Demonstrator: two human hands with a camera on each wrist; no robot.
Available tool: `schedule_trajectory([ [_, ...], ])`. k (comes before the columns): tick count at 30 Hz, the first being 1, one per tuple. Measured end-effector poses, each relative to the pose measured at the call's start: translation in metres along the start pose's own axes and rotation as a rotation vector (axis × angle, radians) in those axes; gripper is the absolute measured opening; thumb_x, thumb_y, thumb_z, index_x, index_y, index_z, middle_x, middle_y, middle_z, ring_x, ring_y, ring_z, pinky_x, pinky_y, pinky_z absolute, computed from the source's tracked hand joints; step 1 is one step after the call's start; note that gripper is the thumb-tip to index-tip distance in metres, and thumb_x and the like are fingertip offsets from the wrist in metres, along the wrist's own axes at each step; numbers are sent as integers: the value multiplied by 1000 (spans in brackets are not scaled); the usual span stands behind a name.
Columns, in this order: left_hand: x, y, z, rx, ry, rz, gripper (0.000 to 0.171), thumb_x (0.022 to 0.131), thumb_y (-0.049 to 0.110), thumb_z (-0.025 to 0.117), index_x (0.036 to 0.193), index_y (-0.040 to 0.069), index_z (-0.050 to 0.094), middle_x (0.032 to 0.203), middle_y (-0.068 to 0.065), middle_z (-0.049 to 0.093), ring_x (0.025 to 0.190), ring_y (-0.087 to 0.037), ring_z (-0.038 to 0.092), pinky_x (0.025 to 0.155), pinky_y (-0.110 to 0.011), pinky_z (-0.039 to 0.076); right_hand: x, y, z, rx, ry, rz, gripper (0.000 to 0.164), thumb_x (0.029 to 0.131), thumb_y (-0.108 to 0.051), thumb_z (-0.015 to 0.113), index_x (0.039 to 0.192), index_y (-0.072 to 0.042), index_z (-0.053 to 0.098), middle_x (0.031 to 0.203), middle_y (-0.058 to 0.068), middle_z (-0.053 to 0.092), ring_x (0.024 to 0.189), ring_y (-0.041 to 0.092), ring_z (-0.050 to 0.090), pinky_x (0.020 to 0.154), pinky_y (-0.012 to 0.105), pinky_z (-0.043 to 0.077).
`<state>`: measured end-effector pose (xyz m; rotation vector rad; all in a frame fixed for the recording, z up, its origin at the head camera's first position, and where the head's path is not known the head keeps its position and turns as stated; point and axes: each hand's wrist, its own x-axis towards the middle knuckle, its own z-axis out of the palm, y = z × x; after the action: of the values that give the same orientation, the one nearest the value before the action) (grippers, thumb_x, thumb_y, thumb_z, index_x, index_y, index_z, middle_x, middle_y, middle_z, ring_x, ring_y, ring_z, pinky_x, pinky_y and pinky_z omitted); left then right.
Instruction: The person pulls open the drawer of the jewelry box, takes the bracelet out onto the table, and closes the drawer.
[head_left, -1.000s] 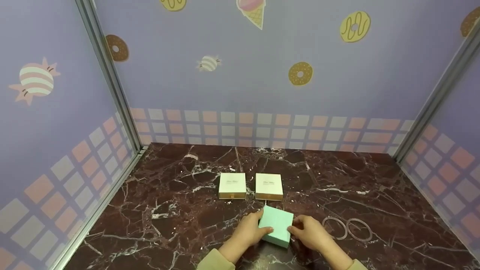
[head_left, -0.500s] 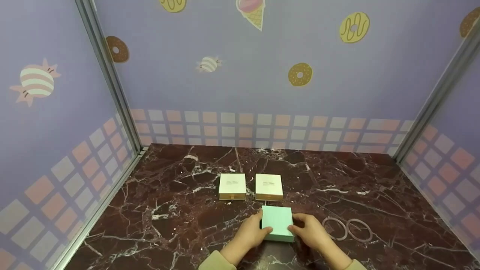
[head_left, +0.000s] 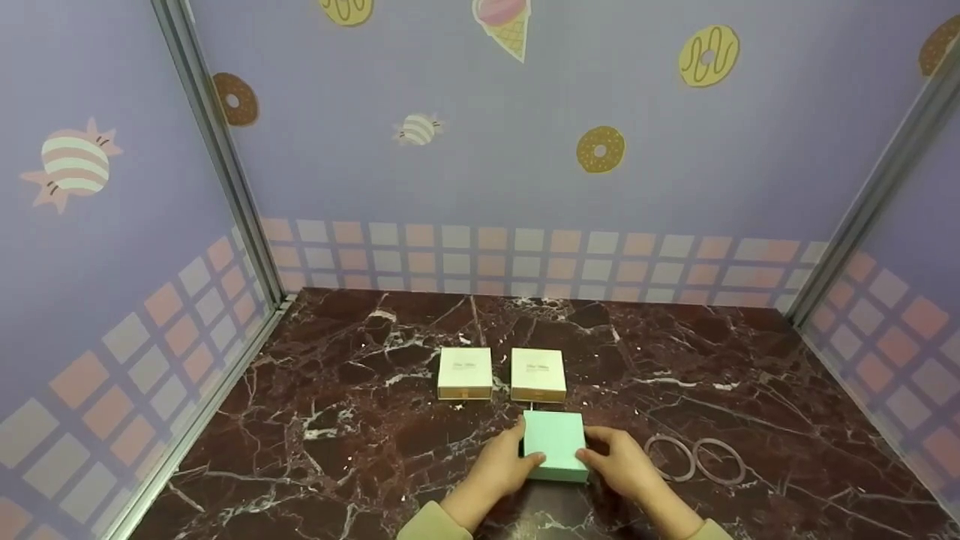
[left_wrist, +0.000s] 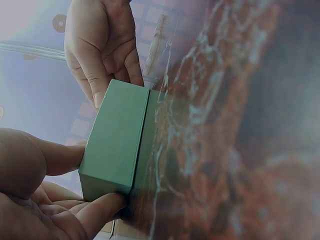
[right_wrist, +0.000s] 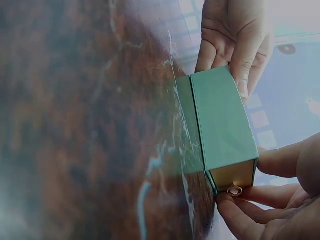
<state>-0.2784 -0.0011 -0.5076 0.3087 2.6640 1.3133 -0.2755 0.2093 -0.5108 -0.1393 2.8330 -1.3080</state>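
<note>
A mint-green box (head_left: 553,439) stands on the dark marbled tabletop with both hands around it. My left hand (head_left: 499,461) grips its left side, the thumb lying along the top edge. From the other side my right hand (head_left: 621,459) holds it the same way, thumb on the top edge and fingers along the side. In the right wrist view, the box (right_wrist: 224,117) shows a gold-coloured end face with a small ring pull (right_wrist: 234,190), close to the right fingers. The left wrist view shows the box's plain green faces (left_wrist: 115,132).
Two cream boxes with gold-coloured fronts, the left one (head_left: 465,369) and the right one (head_left: 538,370), sit side by side just beyond the green box. Right of my right hand lie two pale bangles, one (head_left: 664,438) beside the other (head_left: 724,480). Patterned walls enclose the tabletop (head_left: 360,450).
One second ago the green box was turned at an angle; both hands have straightened it to face squarely. Over the last half second almost nothing has moved.
</note>
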Motion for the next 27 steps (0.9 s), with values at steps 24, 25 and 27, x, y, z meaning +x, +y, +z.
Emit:
schedule_trajectory([
  [24, -4, 3, 0, 114, -81, 146, 71, 98, 15, 66, 160, 5, 33, 170, -13, 25, 151, -40, 39, 123, -57, 36, 1, 2, 1, -12, -2, 9, 41, 92, -10, 75, 127, 10, 66, 126, 25, 71, 122, 41, 66, 106, 59, 52],
  [25, -4, 3, 0, 123, -81, 150, 69, 99, 16, 66, 160, 5, 35, 170, -13, 27, 151, -39, 39, 123, -56, 36, 1, 3, 1, -10, -2, 11, 42, 92, -10, 75, 127, 10, 66, 126, 25, 71, 122, 41, 66, 106, 59, 52],
  [27, -4, 3, 0, 135, -83, 158, 66, 99, 16, 65, 158, 5, 39, 169, -13, 30, 150, -38, 41, 123, -54, 36, 1, 3, 1, -8, -2, 9, 42, 92, -10, 75, 127, 10, 66, 126, 25, 71, 122, 41, 66, 106, 59, 52],
])
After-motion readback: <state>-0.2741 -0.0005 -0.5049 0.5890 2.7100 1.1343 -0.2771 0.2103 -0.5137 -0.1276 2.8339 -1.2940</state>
